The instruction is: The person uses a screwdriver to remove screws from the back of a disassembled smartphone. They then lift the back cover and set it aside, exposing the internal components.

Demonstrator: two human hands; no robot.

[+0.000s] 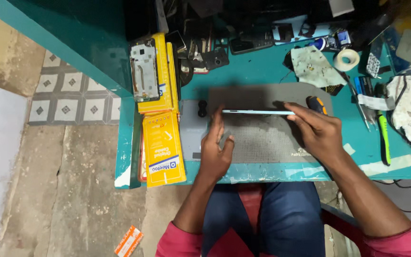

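Observation:
A thin light-blue phone [258, 112] stands on its long edge over the grey work mat [262, 138], seen edge-on. My left hand [216, 150] grips its left end with the fingers up along the side. My right hand [316, 132] pinches its right end with fingertips. Behind the right hand lies a screwdriver with an orange and black handle [317, 103], partly hidden by my fingers.
Yellow flat boxes [162, 147] lie at the teal table's left edge, one carrying a bare phone frame [144, 71]. A tape roll [347, 59], a green-handled tool [384, 138], dirty cloths and phone parts crowd the back and right. A small orange box [129, 242] lies on the floor.

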